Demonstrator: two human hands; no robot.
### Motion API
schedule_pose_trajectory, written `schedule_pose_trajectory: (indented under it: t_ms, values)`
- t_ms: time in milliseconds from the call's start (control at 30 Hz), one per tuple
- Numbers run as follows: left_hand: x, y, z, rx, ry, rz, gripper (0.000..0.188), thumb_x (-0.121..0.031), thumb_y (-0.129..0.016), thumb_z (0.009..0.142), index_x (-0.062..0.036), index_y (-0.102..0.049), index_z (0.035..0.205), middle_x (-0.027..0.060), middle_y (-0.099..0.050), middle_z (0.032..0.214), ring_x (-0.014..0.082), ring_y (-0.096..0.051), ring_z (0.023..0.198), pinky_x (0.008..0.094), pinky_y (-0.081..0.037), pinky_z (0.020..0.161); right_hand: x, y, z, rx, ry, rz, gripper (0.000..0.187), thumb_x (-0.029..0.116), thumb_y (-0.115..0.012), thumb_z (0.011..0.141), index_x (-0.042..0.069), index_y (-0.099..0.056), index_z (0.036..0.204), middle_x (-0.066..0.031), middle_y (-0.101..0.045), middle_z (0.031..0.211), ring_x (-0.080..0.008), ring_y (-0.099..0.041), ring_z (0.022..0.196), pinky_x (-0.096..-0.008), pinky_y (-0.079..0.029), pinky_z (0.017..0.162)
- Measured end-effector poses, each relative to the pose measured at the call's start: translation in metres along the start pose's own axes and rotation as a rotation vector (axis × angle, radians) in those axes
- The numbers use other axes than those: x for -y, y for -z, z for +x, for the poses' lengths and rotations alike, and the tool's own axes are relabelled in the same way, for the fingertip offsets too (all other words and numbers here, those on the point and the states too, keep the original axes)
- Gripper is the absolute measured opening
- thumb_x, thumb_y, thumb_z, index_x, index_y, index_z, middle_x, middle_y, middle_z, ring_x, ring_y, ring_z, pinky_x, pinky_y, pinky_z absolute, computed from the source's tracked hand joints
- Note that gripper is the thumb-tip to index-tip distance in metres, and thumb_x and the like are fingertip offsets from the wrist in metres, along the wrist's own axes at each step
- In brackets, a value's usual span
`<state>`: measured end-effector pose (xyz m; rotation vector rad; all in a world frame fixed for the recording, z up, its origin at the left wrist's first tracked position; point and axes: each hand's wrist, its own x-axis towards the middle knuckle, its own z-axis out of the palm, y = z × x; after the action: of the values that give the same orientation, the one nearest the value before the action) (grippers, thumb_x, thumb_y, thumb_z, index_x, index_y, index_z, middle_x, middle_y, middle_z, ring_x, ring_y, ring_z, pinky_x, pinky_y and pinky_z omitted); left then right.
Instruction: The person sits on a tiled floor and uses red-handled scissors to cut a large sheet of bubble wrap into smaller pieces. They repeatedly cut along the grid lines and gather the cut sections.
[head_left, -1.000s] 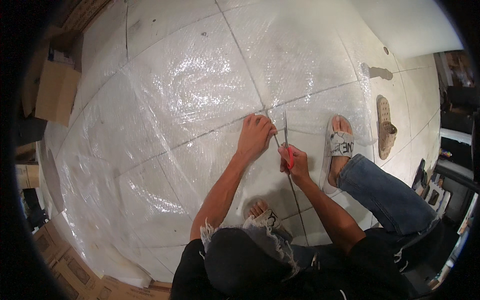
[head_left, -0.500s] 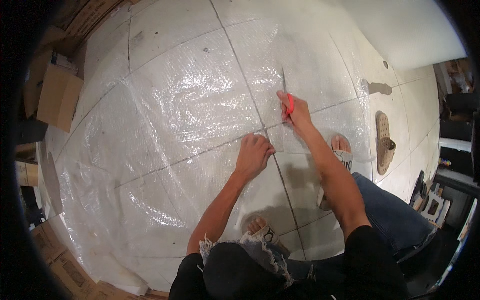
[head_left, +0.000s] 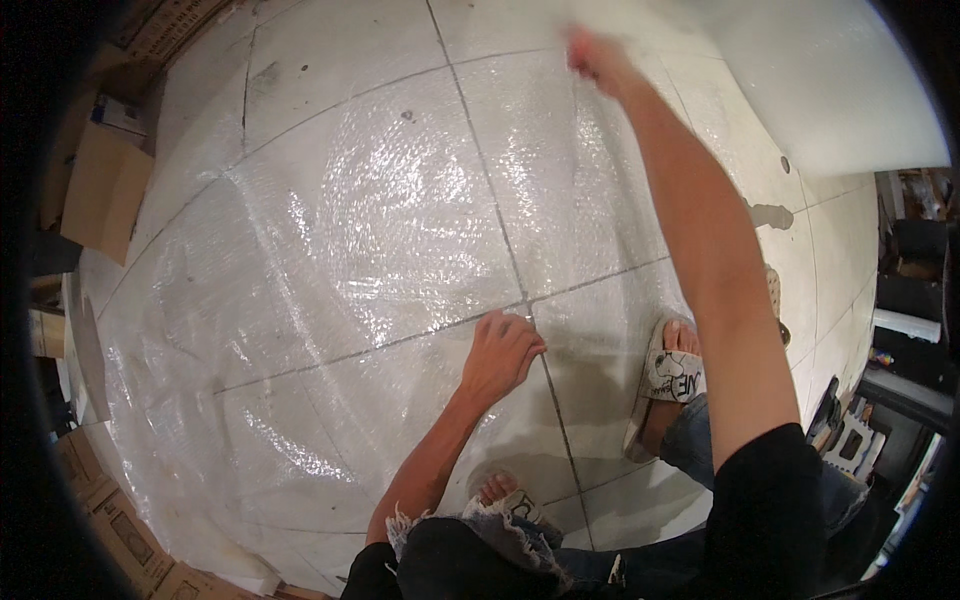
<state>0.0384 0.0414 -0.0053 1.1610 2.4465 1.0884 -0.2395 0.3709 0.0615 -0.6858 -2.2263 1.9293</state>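
Note:
A wide sheet of clear bubble wrap (head_left: 385, 200) lies over the tiled floor, glinting under the light. My left hand (head_left: 503, 352) rests low on the sheet near a tile joint, its fingers curled and pressed together on the film's near edge. Far ahead, with the arm stretched out, my right hand (head_left: 606, 66) is closed around red-handled scissors (head_left: 580, 46). Motion smears that hand and the handle; the blades do not show clearly. A line in the film runs from near the scissors back toward me.
A big pale translucent roll (head_left: 840, 95) stands at the far right. An open cardboard box (head_left: 108, 195) and more cartons (head_left: 125, 535) line the left side. My feet wear printed slides (head_left: 672, 372). A brown clog (head_left: 774, 292) is partly behind my right arm.
My right hand has swept forward, away from me, with the scissors, to the sheet's far side. My left hand stays near the same tile joint. The view has shifted slightly.

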Motion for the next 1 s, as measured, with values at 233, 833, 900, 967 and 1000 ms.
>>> schedule_pose_trajectory:
  t_ms: [233, 833, 900, 967, 1000]
  values:
    - [-0.007, -0.001, 0.007, -0.478, 0.372, -0.808, 0.009, -0.009, -0.047, 0.096, -0.0027, -0.048, 0.103, 0.0154, -0.059, 0.108, 0.0296, -0.054, 0.105, 0.0432, -0.036, 0.101, 0.009, 0.003, -0.057, 0.031, -0.082, -0.608, 0.080, 0.070, -0.061, 0.073, -0.003, -0.058, 0.104, -0.0140, -0.065, 0.087, -0.0270, -0.068, 0.072, -0.0346, -0.055, 0.066]
    - [-0.095, -0.009, 0.058, -0.036, -0.232, -0.621, 0.021, -0.010, -0.059, 0.090, -0.0089, -0.045, 0.106, 0.0128, -0.056, 0.128, 0.0380, -0.041, 0.132, 0.0612, -0.014, 0.113, -0.050, 0.090, -0.199, -0.160, -0.204, -0.013, 0.057, 0.009, -0.074, 0.075, 0.001, -0.051, 0.127, -0.0095, -0.066, 0.085, -0.0173, -0.065, 0.074, -0.0314, -0.056, 0.061]
    - [-0.096, -0.006, 0.054, 0.009, -0.211, -0.596, 0.029, -0.013, -0.063, 0.088, -0.0086, -0.047, 0.112, 0.0128, -0.054, 0.130, 0.0378, -0.038, 0.134, 0.0607, -0.016, 0.112, -0.053, 0.132, -0.196, -0.203, -0.218, -0.101, 0.058, 0.007, -0.073, 0.076, 0.002, -0.050, 0.129, -0.0094, -0.065, 0.085, -0.0170, -0.065, 0.074, -0.0314, -0.057, 0.062]
    - [-0.083, -0.011, 0.046, 0.008, -0.153, -0.456, 0.036, -0.020, -0.063, 0.088, -0.0077, -0.049, 0.120, 0.0122, -0.049, 0.135, 0.0372, -0.033, 0.136, 0.0615, -0.017, 0.111, -0.061, 0.177, -0.194, -0.195, -0.270, -0.110, 0.056, 0.006, -0.072, 0.077, 0.001, -0.049, 0.128, -0.0086, -0.065, 0.086, -0.0165, -0.065, 0.074, -0.0308, -0.056, 0.065]
    - [-0.074, -0.012, 0.042, 0.006, -0.118, -0.381, 0.040, -0.023, -0.063, 0.089, -0.0073, -0.050, 0.123, 0.0119, -0.047, 0.137, 0.0368, -0.030, 0.137, 0.0619, -0.017, 0.111, -0.068, 0.194, -0.193, -0.203, -0.291, -0.115, 0.056, 0.006, -0.072, 0.077, 0.000, -0.049, 0.128, -0.0084, -0.065, 0.086, -0.0161, -0.064, 0.073, -0.0307, -0.056, 0.066]
